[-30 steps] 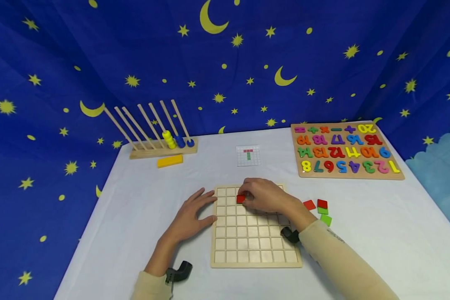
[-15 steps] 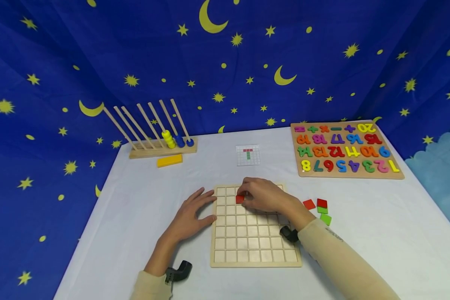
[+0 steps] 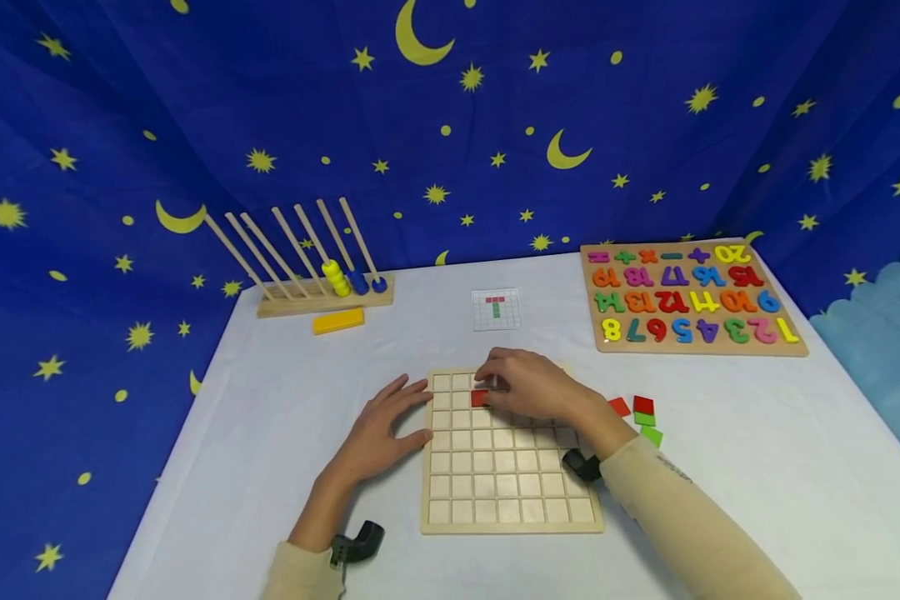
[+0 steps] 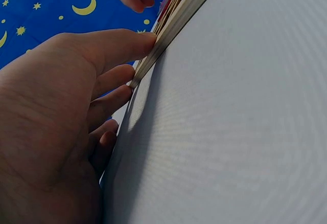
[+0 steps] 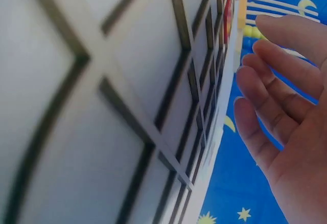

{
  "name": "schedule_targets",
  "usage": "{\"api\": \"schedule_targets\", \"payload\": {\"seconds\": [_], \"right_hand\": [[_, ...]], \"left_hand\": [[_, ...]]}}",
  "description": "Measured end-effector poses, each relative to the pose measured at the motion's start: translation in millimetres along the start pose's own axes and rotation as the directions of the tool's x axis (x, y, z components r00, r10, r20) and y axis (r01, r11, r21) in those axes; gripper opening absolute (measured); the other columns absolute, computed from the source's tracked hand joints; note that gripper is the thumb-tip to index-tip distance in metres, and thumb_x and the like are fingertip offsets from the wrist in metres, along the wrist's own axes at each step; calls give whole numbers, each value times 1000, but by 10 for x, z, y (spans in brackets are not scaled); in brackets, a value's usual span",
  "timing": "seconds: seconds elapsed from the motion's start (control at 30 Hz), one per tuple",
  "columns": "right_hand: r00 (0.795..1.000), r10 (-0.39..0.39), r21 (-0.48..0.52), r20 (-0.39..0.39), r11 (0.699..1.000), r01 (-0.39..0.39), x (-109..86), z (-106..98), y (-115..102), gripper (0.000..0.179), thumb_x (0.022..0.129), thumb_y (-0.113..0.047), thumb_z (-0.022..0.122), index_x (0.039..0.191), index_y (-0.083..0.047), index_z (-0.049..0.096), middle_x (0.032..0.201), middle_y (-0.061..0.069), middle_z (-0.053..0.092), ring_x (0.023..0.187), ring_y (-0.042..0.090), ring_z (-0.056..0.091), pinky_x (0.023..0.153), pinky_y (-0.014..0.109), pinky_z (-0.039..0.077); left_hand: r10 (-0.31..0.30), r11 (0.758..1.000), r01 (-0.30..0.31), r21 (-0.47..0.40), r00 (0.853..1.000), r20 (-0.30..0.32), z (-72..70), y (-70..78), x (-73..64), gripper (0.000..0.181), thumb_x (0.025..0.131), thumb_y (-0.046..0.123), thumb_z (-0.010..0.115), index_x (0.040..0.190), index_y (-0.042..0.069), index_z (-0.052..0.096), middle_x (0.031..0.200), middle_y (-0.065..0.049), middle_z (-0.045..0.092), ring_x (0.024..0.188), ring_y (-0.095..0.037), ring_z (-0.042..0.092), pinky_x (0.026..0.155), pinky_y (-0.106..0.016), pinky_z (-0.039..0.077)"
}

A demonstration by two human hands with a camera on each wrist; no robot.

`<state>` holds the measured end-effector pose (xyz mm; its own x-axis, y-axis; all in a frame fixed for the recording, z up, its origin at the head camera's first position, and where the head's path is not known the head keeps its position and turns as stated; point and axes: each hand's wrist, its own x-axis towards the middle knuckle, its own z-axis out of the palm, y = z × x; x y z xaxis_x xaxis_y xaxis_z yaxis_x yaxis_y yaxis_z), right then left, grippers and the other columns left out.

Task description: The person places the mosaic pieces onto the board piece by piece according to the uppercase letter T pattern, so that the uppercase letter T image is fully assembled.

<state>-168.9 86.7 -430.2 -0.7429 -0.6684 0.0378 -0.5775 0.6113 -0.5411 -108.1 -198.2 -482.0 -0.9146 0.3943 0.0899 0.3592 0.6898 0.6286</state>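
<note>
A wooden grid board [image 3: 512, 527] lies on the white table. One red square tile [image 3: 479, 398] sits in a cell of its second row from the far edge, and also shows in the right wrist view as a red tile [image 5: 227, 20]. My right hand [image 3: 531, 386] is just above that tile, its fingers loosely bent; the right wrist view shows nothing between thumb and fingers. Along the board's left edge rests my left hand [image 3: 381, 433], fingers spread, with thumb and fingertips touching the rim [image 4: 168, 35]. Cells beneath my right hand are hidden.
Loose red and green tiles [image 3: 643, 407] lie right of the board, partly behind the right forearm. Beyond the board is a grid card [image 3: 497, 325] with a red and green T. A peg abacus [image 3: 326, 305], yellow block [image 3: 338, 321] and number puzzle [image 3: 693, 350] stand farther back.
My right hand has let go of the red tile and risen slightly, away from me. The tile stays in its cell. My left hand keeps its place.
</note>
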Motion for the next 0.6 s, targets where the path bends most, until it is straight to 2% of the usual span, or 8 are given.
{"api": "schedule_targets", "payload": {"seconds": [0.3, 0.6], "right_hand": [[1000, 15, 0, -2, 1000, -15, -53, -36, 11, 24, 87, -25, 71, 109, -16, 72, 98, -7, 62, 86, 8, 58, 76, 29, 48], [1000, 14, 0, -22, 1000, -14, -184, -114, 62, 24, 87, -24, 72, 109, -15, 72, 97, -6, 63, 82, 8, 57, 74, 30, 48]], "left_hand": [[-16, 1000, 16, 0, 1000, 5, -2, 0, -7, 56, 86, 42, 71, 137, 26, 55, 148, 16, 38, 143, -15, 18, 107, -59, 19], [8, 1000, -8, -5, 1000, -7, 4, -18, 7, 56, 86, 45, 69, 137, 28, 54, 148, 15, 38, 143, -14, 18, 107, -60, 19]]}}
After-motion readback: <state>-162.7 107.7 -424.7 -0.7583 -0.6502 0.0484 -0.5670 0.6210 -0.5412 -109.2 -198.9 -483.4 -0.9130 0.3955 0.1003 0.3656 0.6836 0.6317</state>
